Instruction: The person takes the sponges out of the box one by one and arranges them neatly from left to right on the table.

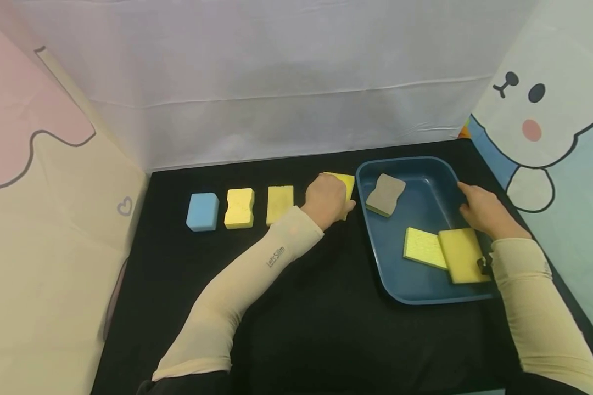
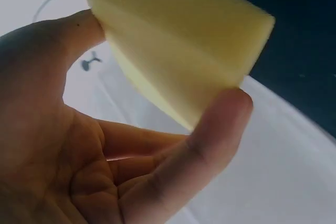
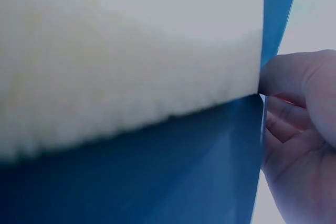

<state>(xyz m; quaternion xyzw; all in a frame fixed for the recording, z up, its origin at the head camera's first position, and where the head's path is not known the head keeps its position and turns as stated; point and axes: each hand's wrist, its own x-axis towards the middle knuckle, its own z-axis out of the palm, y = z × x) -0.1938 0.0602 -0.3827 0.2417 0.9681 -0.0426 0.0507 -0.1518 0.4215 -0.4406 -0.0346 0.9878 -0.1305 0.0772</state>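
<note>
My left hand (image 1: 328, 201) pinches a yellow sponge (image 1: 346, 181) just left of the blue tray (image 1: 402, 299). In the left wrist view the fingers and thumb of the left hand (image 2: 131, 156) grip the edges of the yellow sponge (image 2: 178, 35). At the tray's right wall, my right hand (image 1: 491, 213) grips the rim; in the right wrist view the thumb of the right hand (image 3: 302, 124) lies inside the blue wall (image 3: 277, 19), fingers outside. A large pale sponge face (image 3: 126, 61) fills much of that view.
Inside the tray lie a grey-topped sponge (image 1: 386, 193), a bright yellow sponge (image 1: 424, 247) and a flat yellow one (image 1: 462, 255). Left of my left hand, a blue sponge (image 1: 202, 212), a notched yellow sponge (image 1: 239, 208) and a rectangular yellow sponge (image 1: 279, 203) form a row on the black table.
</note>
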